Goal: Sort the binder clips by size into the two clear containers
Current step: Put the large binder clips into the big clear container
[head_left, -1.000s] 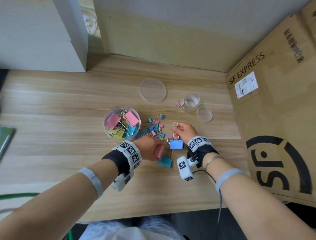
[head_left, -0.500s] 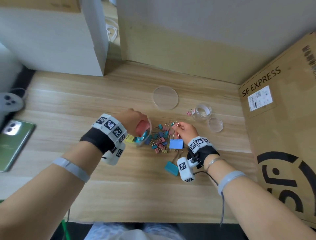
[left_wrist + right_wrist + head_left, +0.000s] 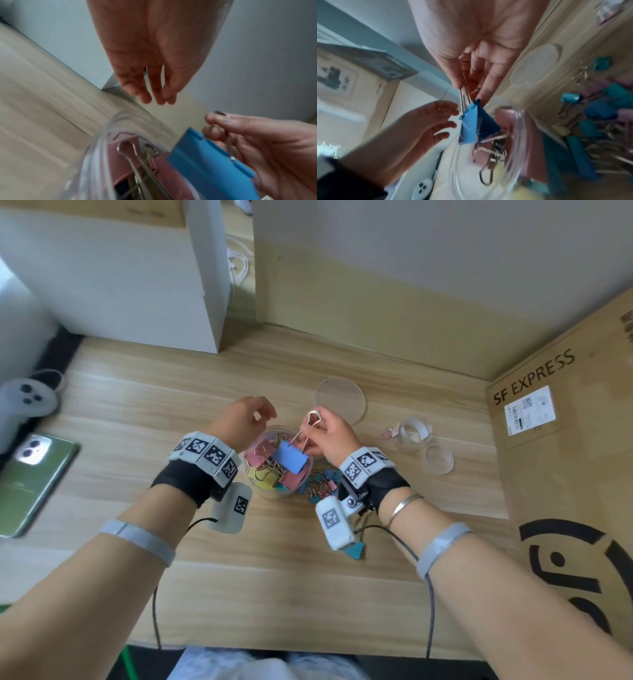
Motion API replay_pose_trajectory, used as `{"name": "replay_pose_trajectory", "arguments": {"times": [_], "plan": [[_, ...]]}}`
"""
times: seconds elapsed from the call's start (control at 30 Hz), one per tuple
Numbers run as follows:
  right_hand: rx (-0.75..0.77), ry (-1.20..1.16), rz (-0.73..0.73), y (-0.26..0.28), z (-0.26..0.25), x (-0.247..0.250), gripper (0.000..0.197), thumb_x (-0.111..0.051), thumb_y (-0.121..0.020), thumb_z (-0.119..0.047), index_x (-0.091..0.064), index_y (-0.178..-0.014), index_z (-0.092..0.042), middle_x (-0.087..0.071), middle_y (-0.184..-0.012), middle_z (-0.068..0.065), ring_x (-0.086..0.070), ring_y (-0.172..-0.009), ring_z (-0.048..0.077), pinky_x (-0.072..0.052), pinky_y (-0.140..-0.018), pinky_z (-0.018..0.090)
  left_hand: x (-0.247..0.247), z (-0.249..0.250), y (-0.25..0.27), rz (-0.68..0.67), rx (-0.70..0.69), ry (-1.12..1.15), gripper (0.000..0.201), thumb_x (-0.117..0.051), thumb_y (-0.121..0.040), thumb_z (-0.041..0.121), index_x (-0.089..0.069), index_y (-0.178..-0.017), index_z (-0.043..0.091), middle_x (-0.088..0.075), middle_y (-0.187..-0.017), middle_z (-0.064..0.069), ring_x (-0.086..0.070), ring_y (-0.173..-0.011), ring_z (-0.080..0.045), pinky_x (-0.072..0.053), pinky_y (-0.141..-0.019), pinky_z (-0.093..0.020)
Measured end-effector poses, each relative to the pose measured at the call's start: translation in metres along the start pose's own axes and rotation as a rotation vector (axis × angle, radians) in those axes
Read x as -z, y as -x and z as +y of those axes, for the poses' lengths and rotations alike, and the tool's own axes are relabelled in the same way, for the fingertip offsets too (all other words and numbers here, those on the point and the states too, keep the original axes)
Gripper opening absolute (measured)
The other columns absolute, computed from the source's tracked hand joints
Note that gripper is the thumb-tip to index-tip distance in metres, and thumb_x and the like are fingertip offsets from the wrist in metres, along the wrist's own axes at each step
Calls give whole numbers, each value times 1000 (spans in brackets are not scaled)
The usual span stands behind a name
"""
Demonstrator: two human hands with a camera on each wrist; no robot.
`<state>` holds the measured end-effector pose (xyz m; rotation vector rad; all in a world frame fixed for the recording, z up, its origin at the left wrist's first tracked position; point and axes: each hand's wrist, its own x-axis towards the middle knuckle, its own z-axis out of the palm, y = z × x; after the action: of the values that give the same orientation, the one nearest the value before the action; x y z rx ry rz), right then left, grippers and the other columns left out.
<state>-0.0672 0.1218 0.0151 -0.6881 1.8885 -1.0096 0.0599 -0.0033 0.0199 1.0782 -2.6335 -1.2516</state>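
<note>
My right hand [image 3: 318, 421] pinches the wire handles of a large blue binder clip [image 3: 289, 457] and holds it just above the large clear container [image 3: 255, 487]. Large pink and yellow clips lie inside that container. The same blue clip [image 3: 470, 125] hangs from my fingertips [image 3: 457, 81] over the container rim [image 3: 519, 128]. My left hand [image 3: 262, 414] hovers at the container's far left side, fingers relaxed and empty [image 3: 154, 92]. A pile of small clips [image 3: 325, 482] lies right of the container. The small clear container [image 3: 412, 433] stands farther right, a small pink clip beside it.
A large round lid [image 3: 340, 402] and a small lid [image 3: 439, 460] lie on the wooden table. One teal large clip [image 3: 355, 552] sits under my right wrist. A phone [image 3: 30, 477] and controller [image 3: 29, 400] are at left, a cardboard box [image 3: 565, 474] at right.
My right hand lifted the blue clip from the table to above the large container. My left hand let go of the pink clip at the container and is now empty.
</note>
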Motion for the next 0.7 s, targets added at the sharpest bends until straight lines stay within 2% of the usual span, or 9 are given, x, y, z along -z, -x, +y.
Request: {"name": "replay_pose_trajectory", "arguments": {"times": [0.07, 0.13, 0.23, 0.3, 0.4, 0.47, 0.57, 0.63, 0.7], "plan": [[-49, 19, -59, -5, 0, -19, 13, -55, -91, -6, -50, -83, -15, -62, -86, 9, -65, -75, 22, -59, -64, 29, -1, -4, 2, 52, 26, 34, 23, -47, -86, -3, -63, -101, 5, -62, -106, -14, -54, -82, -21, -41, -76, -27], [-84, -3, -97, -8, 2, -33, 14, -56, -89, -2, -51, -85, -13, -60, -94, 16, -66, -82, 28, -59, -63, 26, -8, -5, 5, 16, 46, 31, 20, -50, -87, 2, -64, -101, 6, -62, -106, -14, -55, -84, -23, -40, -74, -27], [-82, 93, -105, -9, 2, -41, 17, -60, -87, -3, -56, -102, -9, -65, -107, 18, -68, -94, 33, -60, -71, 34, -16, -8, 8, 6, 52, 6, 16, -56, -87, 9, -65, -100, 9, -60, -106, -11, -56, -93, -27, -39, -74, -27], [17, 334, -46, -7, 1, -34, 24, -63, -86, -12, -58, -109, -12, -70, -101, 11, -70, -78, 27, -59, -73, 39, -18, -10, 6, 22, 49, -4, 18, -55, -86, 7, -64, -101, 9, -61, -107, -11, -55, -96, -29, -41, -80, -31], [208, 598, 99, -4, -1, -11, 17, -56, -90, -18, -62, -106, -15, -70, -97, 0, -55, -54, 7, -52, -62, 27, -21, -6, 5, 38, 21, -66, 22, -53, -86, 4, -64, -105, 10, -61, -112, -11, -52, -105, -34, -41, -86, -33], [202, 589, 132, 0, 5, 6, 16, -52, -93, -16, -62, -104, -13, -65, -92, -4, -51, -55, 3, -46, -58, 19, -26, -1, 4, 42, -5, -118, 26, -52, -86, 5, -63, -108, 13, -58, -118, -10, -46, -112, -34, -39, -92, -36], [14, 533, -5, 13, 28, 29, 12, -55, -91, -16, -65, -98, -15, -60, -83, -9, -56, -65, 9, -51, -65, 23, -38, 8, 4, 59, 28, -203, 31, -54, -85, 14, -58, -113, 25, -48, -132, -3, -33, -127, -33, -33, -102, -46], [-63, 644, -188, 25, 47, 40, 11, -61, -88, -18, -69, -94, -17, -66, -91, -4, -58, -78, 11, -50, -77, 27, -41, 11, 4, 82, 122, -215, 36, -53, -86, 18, -52, -120, 30, -42, -138, -3, -27, -133, -32, -27, -106, -51], [-96, 761, -322, 39, 65, 52, 11, -65, -84, -17, -72, -93, -18, -68, -96, -2, -56, -81, 8, -46, -79, 23, -40, 9, 1, 89, 200, -204, 40, -50, -87, 19, -45, -125, 31, -42, -139, -5, -31, -132, -32, -27, -106, -52]]}}
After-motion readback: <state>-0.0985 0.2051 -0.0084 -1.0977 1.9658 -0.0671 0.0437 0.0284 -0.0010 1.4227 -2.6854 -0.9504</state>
